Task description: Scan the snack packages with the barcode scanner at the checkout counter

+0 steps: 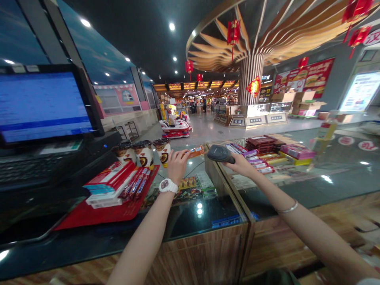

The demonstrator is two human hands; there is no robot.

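Left hand (177,166): fingers grasping one orange-wrapped bar (197,151), held above the bench (190,229) at the hand's two o'clock, the right hand's (239,165) ten. Right hand: closed round one dark scanner (219,153), near the bar. Red-wrapped bars (139,184): left hand's eight o'clock.
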